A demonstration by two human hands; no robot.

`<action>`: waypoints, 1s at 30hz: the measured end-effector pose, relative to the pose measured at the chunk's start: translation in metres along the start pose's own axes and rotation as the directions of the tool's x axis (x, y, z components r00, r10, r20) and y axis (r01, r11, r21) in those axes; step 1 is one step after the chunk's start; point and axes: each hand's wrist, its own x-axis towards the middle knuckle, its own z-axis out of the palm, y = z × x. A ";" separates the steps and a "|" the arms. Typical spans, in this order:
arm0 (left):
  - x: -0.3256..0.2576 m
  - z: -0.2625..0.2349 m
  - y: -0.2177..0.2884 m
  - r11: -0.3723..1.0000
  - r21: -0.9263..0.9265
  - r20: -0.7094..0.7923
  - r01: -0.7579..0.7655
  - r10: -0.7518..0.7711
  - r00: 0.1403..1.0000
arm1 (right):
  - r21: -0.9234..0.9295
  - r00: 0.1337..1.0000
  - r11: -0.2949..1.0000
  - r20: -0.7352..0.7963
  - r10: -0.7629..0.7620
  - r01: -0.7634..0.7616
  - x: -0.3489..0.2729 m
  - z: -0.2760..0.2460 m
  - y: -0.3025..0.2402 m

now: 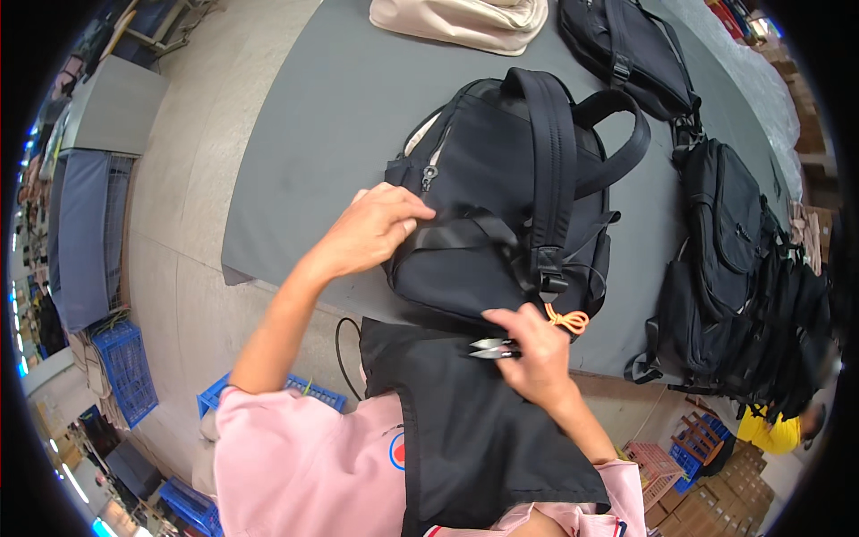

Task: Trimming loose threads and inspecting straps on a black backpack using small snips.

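A black backpack (474, 170) lies on the grey table in front of me, its padded shoulder strap (552, 161) and carry loop on top. My left hand (371, 228) is at its left side, below a zip pull (429, 174). The fingers are bent in and pressed together against the fabric; whatever is between them is hidden. My right hand (537, 353) is closed around small thread snips (494, 349), whose metal blades point left, near the backpack's lower edge. Beside that hand, an orange cord (568, 319) tied in a bow shows below the strap buckle; where it is fastened is unclear.
The grey table (295, 170) has a rounded left edge. More black backpacks (729, 215) lie along its right side, another (631, 54) at the back, and a cream bag (461, 22) at the far edge. Blue crates (125, 371) stand on the floor to the left. Someone in yellow (769, 431) is at lower right.
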 end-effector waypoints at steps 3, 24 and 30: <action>0.010 -0.011 0.001 0.991 0.135 0.312 -0.023 -0.020 0.950 | -0.169 0.994 0.982 0.092 -0.066 0.081 0.003 0.018 -0.005; 0.041 0.089 0.049 0.903 -0.151 -0.054 -0.403 0.399 0.915 | 0.196 0.842 0.913 -0.355 0.406 -0.358 -0.027 0.011 0.033; 0.029 0.118 0.067 0.904 -0.400 0.096 0.150 -0.121 0.988 | 0.399 0.786 0.836 -0.342 0.516 -0.375 -0.050 0.027 0.046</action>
